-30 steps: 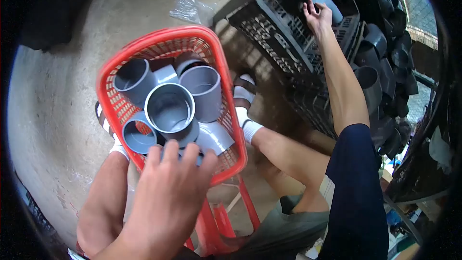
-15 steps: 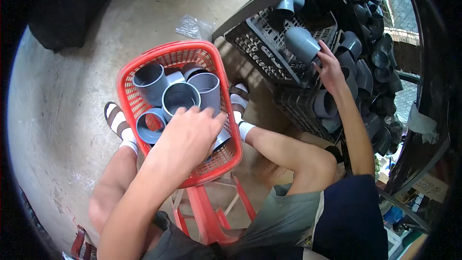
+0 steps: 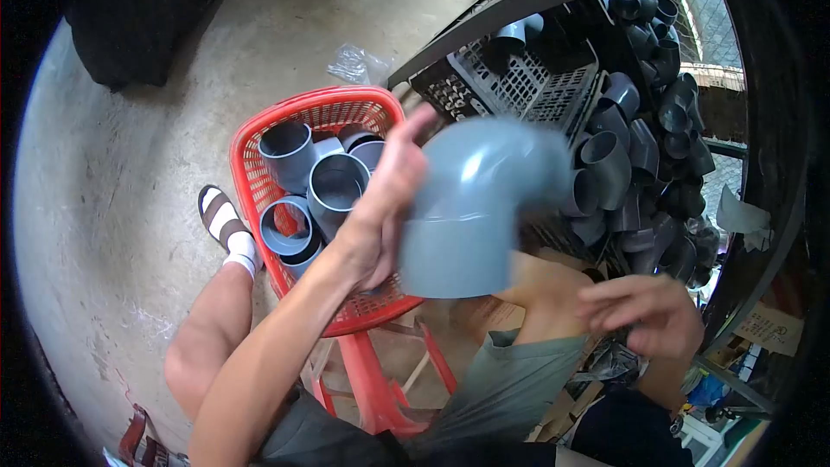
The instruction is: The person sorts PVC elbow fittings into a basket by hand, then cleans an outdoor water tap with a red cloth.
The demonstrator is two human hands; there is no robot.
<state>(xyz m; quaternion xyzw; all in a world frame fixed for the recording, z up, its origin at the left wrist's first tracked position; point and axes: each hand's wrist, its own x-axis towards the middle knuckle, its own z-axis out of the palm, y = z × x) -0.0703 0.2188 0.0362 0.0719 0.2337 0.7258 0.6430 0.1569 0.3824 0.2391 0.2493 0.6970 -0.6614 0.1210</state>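
Observation:
A large grey pipe elbow, blurred and close to the camera, hangs over the right side of the red basket. My left hand holds it from its left side, thumb pointing up and the other fingers partly hidden. My right hand is apart from the elbow, to its lower right, with blurred, spread fingers and nothing in them. Several grey pipe fittings lie in the basket, which rests on a red plastic stool between my legs.
Black plastic crates stand at the upper right inside a dark frame. Many grey fittings are piled beside them. Clear plastic wrap lies on the concrete floor behind the basket. A dark object is at the upper left.
The elbow has come from the crates toward the camera and is now in my left hand, which has risen from the basket's fittings. My right hand has let go and moved down.

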